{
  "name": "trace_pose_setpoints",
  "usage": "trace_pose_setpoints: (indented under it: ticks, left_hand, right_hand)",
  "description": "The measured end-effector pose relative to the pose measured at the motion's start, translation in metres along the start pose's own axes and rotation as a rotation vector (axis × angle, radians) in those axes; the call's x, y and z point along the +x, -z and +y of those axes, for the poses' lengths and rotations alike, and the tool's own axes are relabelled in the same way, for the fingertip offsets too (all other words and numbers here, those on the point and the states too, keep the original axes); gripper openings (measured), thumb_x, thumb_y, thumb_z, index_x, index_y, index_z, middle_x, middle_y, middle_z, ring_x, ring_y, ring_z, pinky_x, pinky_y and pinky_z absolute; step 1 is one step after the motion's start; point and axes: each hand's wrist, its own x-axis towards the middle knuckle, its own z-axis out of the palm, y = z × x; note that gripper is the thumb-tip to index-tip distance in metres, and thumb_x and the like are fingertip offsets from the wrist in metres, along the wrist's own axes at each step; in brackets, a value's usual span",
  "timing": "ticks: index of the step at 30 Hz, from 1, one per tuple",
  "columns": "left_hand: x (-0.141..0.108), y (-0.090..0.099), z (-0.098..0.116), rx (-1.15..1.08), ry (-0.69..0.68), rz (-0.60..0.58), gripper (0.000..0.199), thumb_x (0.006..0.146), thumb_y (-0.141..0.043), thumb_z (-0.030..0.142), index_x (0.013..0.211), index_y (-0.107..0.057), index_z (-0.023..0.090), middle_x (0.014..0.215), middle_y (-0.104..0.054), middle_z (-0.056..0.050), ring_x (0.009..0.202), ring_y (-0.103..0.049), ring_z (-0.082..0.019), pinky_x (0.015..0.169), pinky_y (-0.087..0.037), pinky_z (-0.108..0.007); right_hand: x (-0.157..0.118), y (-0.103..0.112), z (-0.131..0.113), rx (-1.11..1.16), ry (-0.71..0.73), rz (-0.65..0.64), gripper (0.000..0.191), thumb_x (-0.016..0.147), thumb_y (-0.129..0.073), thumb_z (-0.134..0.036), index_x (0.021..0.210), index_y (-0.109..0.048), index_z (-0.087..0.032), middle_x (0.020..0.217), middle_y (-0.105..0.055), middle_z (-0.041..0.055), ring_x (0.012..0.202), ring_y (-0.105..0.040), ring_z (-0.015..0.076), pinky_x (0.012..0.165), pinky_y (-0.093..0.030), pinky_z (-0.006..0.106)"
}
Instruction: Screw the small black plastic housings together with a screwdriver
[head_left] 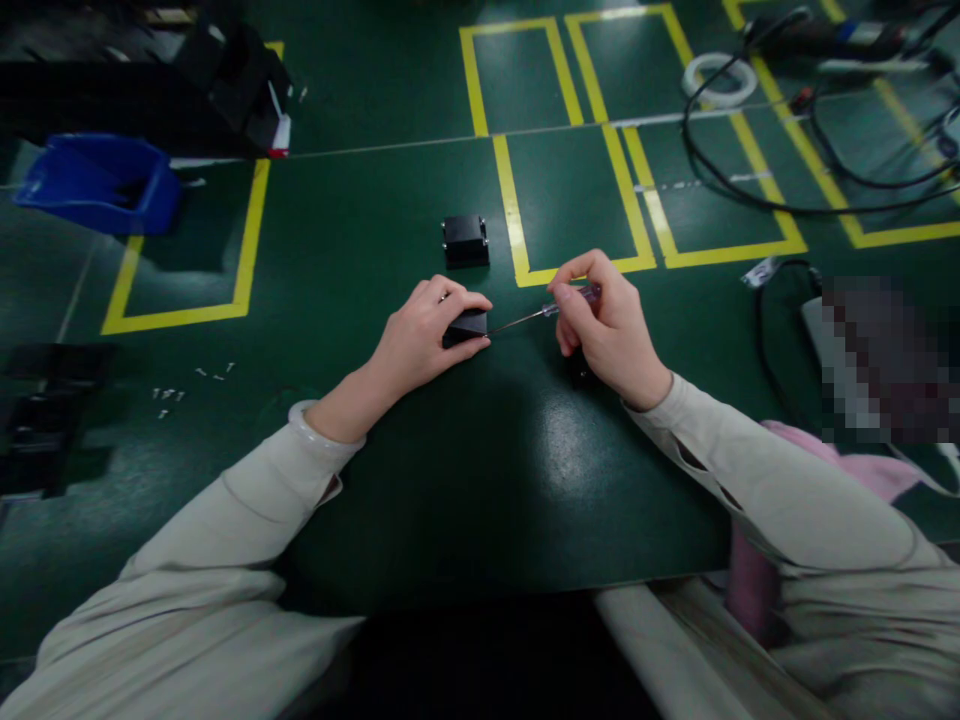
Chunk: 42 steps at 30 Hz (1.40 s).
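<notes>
My left hand [429, 330] grips a small black block [466, 326] on the green table, thumb on its near side and fingers over its far side. In my right hand [600, 318] is a screwdriver [553, 309] with a clear handle, held nearly level. Its thin shaft points left, and the tip meets the block's right end by my left thumb. A second black block [465, 241], with small shiny screws at its sides, sits just beyond my left hand. Some dark object [580, 368] lies under my right hand, mostly hidden.
Several loose screws [169, 394] and dark parts [37, 430] lie at the left. A blue bin [101, 185] stands behind them. At the back right are a white tape roll [720, 80] and a looped black cable [694, 150]. A pink cloth [862, 465] hangs near my right sleeve.
</notes>
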Motion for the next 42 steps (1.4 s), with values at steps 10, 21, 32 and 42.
trace_pose_setpoints:
  ticks: [10,21,32,42]
  left_hand:
    - [-0.0014,-0.0016,-0.0022,0.002,-0.008,0.005,0.036,0.093,-0.065,0.036,0.126,-0.059,0.023,0.120,-0.060,-0.009,0.112,-0.057,-0.027,0.095,-0.049,-0.043]
    - [-0.0016,-0.0010,-0.0020,0.013,-0.025,0.009,0.036,0.093,-0.066,0.035,0.126,-0.060,0.021,0.120,-0.060,-0.010,0.110,-0.057,-0.026,0.093,-0.050,-0.041]
    - [-0.0015,-0.0020,-0.0019,0.007,-0.021,0.012,0.035,0.093,-0.065,0.035,0.125,-0.059,0.022,0.120,-0.060,-0.009,0.111,-0.057,-0.026,0.094,-0.049,-0.042]
    - [-0.0022,-0.0031,-0.0023,0.006,-0.025,0.015,0.035,0.093,-0.065,0.034,0.126,-0.058,0.023,0.120,-0.060,-0.009,0.111,-0.057,-0.026,0.094,-0.050,-0.042]
  right_hand:
    - [-0.0005,0.0013,-0.0005,-0.029,-0.007,-0.006,0.026,0.099,-0.055,-0.046,0.085,-0.052,-0.024,0.046,-0.041,-0.0099,0.035,-0.045,0.0081,0.038,-0.029,0.026]
    - [-0.0004,0.0012,-0.0011,-0.008,-0.001,-0.007,0.022,0.099,-0.056,-0.041,0.086,-0.052,-0.024,0.046,-0.044,-0.0100,0.036,-0.047,0.0081,0.038,-0.031,0.025]
    - [-0.0007,0.0011,0.0001,0.024,-0.007,-0.010,0.022,0.097,-0.060,-0.043,0.090,-0.052,-0.024,0.049,-0.048,-0.0097,0.038,-0.048,0.0079,0.038,-0.034,0.025]
    - [-0.0012,0.0003,0.0002,0.016,-0.001,0.015,0.020,0.098,-0.058,-0.043,0.094,-0.050,-0.024,0.048,-0.043,-0.0108,0.035,-0.046,0.0073,0.035,-0.030,0.024]
